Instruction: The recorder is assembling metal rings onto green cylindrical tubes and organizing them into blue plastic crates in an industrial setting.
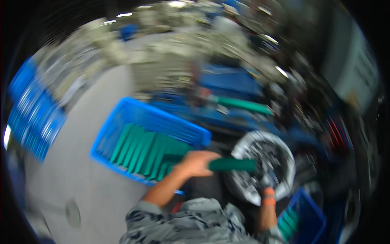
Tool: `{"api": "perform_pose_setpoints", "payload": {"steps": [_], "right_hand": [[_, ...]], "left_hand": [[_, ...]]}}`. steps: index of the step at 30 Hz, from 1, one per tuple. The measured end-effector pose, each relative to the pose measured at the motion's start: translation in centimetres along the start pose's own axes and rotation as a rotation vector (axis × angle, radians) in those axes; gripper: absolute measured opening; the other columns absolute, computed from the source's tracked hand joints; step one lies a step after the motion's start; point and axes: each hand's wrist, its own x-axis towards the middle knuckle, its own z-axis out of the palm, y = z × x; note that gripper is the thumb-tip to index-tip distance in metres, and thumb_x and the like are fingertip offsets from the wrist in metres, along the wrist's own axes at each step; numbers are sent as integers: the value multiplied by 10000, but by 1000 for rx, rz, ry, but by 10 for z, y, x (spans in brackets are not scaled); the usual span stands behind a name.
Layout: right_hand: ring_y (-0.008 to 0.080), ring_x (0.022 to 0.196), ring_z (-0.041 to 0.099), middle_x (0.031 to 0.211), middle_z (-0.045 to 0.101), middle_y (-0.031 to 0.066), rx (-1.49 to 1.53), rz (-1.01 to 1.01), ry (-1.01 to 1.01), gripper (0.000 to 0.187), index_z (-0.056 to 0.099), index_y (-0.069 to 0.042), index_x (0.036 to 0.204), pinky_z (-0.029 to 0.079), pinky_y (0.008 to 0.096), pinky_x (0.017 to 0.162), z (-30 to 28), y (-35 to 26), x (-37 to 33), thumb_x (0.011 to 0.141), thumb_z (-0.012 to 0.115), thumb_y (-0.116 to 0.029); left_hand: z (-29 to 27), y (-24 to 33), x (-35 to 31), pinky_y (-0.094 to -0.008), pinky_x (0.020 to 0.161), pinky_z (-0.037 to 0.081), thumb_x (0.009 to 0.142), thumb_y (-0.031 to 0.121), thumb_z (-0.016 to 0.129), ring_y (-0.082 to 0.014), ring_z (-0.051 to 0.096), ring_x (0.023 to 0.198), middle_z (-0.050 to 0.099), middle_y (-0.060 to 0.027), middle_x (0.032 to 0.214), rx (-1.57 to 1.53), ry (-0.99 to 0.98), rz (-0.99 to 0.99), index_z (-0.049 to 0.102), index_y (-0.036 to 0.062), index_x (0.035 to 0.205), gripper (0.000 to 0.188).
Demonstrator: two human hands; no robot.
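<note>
My bare left hand [200,162] is closed around a long green bar [233,164]. It holds the bar level between a blue crate and a round tub. More green bars [142,152] lie side by side in the blue crate [106,164] to the left. The bar's right end reaches over the white-lined tub [287,179], which holds many small dark and grey pieces [266,150]. Over the tub's near side is my right hand [265,181], in a dark glove with an orange cuff. Motion blur smears its fingers, and whether they touch the bar is unclear.
Another green bar [243,104] rests on blue machinery beyond the tub. A smaller blue bin [313,219] with green pieces stands at lower right. Stacked blue crates [34,118] are at far left, on the grey floor [97,97]. Pale stacked goods [162,61] fill the back.
</note>
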Motion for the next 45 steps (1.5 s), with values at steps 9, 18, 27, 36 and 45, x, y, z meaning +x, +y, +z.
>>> {"api": "perform_pose_setpoints", "payload": {"steps": [9, 18, 27, 36, 45], "right_hand": [[207, 1088, 714, 1458, 689, 70, 1288, 153, -168, 961, 419, -134, 1772, 610, 356, 855, 10, 97, 35, 1064, 690, -724], [268, 1345, 720, 1626, 620, 173, 1255, 137, -100, 1071, 338, -46, 1803, 622, 438, 1144, -7, 84, 51, 951, 966, -210], [197, 1300, 729, 1526, 721, 123, 748, 52, -116, 969, 504, 26, 1717, 596, 381, 1123, -12, 69, 62, 891, 994, -101], [145, 1246, 714, 1465, 729, 93, 627, 54, -149, 949, 514, 29, 1713, 576, 321, 1102, -37, 48, 73, 904, 991, -112], [141, 1001, 773, 1118, 821, 60, 504, 287, 331, 243, 796, 19, 1248, 616, 288, 888, -53, 148, 44, 1077, 714, -134]], "left_hand": [[46, -48, 61, -426, 982, 627, 748, 134, 873, -352, 820, 1084, 820, -179, 1171, -65, 17, -209, 754, 36, 1365, 635], [21, -4, 112, -510, 896, 630, 761, 123, 831, -425, 780, 1050, 807, -159, 1152, 66, -116, -67, 765, 114, 1318, 562], [15, -13, 118, -531, 839, 600, 712, 116, 815, -430, 743, 956, 743, -154, 996, 137, -146, -33, 761, 133, 1281, 571], [44, -17, 120, -518, 855, 605, 680, 98, 836, -424, 735, 958, 759, -168, 1048, 184, -15, 53, 758, 89, 1328, 653], [68, -12, 117, -457, 918, 639, 734, 146, 878, -393, 789, 1054, 795, -132, 1133, -118, 57, -45, 770, 142, 1356, 631]]}}
